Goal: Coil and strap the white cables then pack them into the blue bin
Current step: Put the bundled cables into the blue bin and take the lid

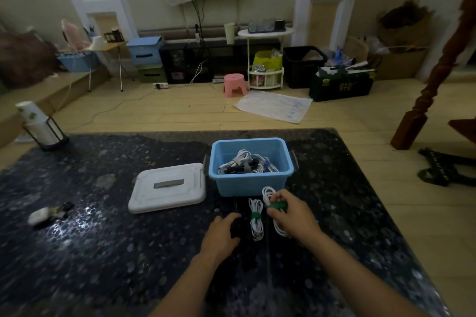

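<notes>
Head view
Bench: dark speckled stone top (pixel 103 252), glossy, with a bright glare patch on its left part.
Blue bin: open blue plastic bin (pixel 251 183) standing upright near the middle of the bench, dark latch handles at both ends.
Bin contents: several bundled cables (pixel 244 163), white and dark, piled loosely inside; the count cannot be told.
Lid: white lid (pixel 167 188) lying flat just left of the bin, a grey strip at its centre.
Strapped coil: 1 white cable coil (pixel 256 219) lying on the bench in front of the bin, between the 2 hands, bound at its middle by a green strap.
Held coil: a second white cable coil (pixel 269 194) just right of the first, its loops showing above and below the right hand.
Right hand: right hand (pixel 293 213) grip curled around the held coil, fingers pinching a green strap (pixel 277 205) at its middle.
Left hand: left hand (pixel 222 235) resting on a dark object (pixel 235 226) on the bench, fingers curled over it; the object is too dark to identify.
Far left: white cup in a black wire holder (pixel 41 125) at the bench corner; a small white object (pixel 38 216) near the left edge.
</notes>
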Demonstrator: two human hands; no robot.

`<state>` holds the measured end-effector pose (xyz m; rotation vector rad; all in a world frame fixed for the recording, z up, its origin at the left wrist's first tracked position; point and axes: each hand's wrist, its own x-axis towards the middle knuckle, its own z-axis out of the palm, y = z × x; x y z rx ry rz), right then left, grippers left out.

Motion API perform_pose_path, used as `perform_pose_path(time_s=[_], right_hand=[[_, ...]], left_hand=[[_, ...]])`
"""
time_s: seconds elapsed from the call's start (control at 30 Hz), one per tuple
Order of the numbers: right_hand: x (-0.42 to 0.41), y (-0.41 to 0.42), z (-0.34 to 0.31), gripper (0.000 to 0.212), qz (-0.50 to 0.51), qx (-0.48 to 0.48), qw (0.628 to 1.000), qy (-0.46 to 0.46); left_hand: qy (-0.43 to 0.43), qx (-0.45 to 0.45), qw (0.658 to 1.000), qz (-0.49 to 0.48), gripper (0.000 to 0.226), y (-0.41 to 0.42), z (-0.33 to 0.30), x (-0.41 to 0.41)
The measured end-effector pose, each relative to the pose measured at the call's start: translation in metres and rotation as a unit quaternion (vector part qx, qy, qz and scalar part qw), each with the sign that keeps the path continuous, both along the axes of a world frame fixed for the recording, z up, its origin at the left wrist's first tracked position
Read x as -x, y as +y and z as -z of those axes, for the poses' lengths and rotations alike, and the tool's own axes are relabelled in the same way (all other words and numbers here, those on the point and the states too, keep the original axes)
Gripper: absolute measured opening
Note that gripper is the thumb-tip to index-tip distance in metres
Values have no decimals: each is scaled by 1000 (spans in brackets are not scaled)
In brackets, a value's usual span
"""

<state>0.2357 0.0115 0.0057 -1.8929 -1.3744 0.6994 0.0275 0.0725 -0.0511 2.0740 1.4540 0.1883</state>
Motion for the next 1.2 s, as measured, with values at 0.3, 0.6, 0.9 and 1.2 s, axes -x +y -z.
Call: perform_pose_path(time_s=[0.3, 0.6, 0.9, 1.2], right_hand=[[-1, 33, -69, 17, 2, -84, 996, 28], [-15, 93, -99, 17, 41, -165, 985, -28], [-34, 141, -61, 33, -119, 124, 957, -233], [-41, 125, -37, 33, -74, 28, 976, -203]], left_hand=[[-85, 28, 995, -48, 41, 17, 1, 17], [-192, 19, 974, -118, 33, 31, -27, 25], [-225, -41, 969, -96, 25, 35, -90, 20], [-262, -37, 964, -33, 30, 51, -156, 17]])
